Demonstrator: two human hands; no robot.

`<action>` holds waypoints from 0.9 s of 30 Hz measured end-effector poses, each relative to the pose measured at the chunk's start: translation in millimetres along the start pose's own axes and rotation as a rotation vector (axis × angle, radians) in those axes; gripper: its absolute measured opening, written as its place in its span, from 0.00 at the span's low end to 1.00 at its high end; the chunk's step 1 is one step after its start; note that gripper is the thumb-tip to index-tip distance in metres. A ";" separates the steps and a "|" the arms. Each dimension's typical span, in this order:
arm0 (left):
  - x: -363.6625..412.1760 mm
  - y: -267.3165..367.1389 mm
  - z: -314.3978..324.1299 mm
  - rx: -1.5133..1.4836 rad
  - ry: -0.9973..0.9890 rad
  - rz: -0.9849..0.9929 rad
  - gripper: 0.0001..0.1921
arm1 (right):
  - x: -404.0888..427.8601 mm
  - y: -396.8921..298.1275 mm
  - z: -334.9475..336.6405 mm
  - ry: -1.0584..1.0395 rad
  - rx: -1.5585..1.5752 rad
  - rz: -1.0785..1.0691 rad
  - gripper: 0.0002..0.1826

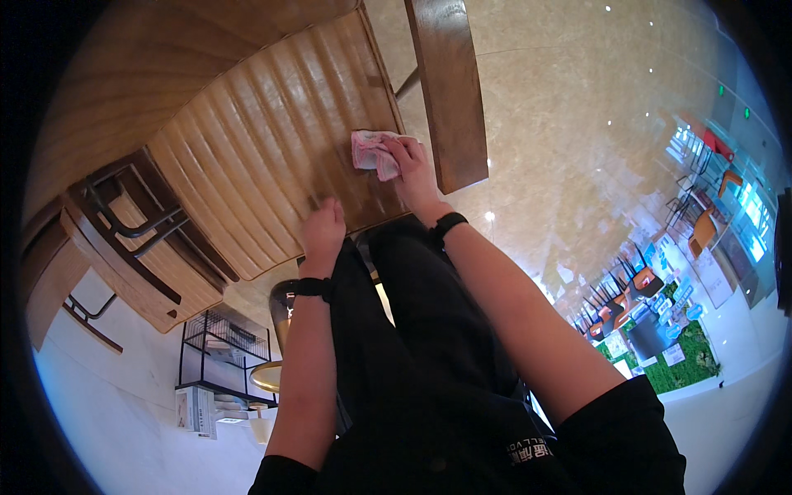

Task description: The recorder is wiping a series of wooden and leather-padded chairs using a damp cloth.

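A pink and white cloth [373, 151] is gripped in my right hand [410, 173], lying against the brown ribbed leather seat [266, 130] near its right edge. My left hand [323, 230] is loosely closed above the lower part of the seat, and no object shows in it. Its fingers are partly hidden, so whether it touches the seat is unclear. Both wrists wear black bands.
A wooden armrest or board [448, 93] runs along the seat's right side. The leather backrest [142, 80] rises at upper left, beside wooden furniture with metal bars [142, 229]. A black wire rack [226, 346] stands lower left. Far right are chairs [702, 232] and green artificial plants [690, 359].
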State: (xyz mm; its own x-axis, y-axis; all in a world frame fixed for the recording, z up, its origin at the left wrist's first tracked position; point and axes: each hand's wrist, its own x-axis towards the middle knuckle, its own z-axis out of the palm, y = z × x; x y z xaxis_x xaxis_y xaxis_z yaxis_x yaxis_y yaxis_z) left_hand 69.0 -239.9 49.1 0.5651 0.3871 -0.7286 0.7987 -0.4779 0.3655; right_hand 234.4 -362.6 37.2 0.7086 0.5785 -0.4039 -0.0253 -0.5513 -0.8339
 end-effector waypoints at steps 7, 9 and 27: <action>-14.3 -10.1 7.2 -0.018 -0.059 -0.001 0.12 | -73.8 23.7 26.1 -0.154 -0.412 -0.133 0.23; -20.1 -13.5 8.1 -0.023 -0.051 0.003 0.12 | -90.5 22.0 33.3 -0.259 -0.322 -0.201 0.24; -56.1 -67.4 10.5 0.054 -0.079 0.058 0.13 | -84.2 2.3 98.3 -0.015 -0.287 -0.090 0.25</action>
State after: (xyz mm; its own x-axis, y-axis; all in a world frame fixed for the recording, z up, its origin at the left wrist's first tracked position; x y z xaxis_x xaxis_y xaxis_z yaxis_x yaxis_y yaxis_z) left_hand -18.7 -237.7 59.3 0.5908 0.2954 -0.7508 0.7515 -0.5402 0.3788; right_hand 105.4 -353.5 32.3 0.6885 0.6403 -0.3406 0.2393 -0.6438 -0.7268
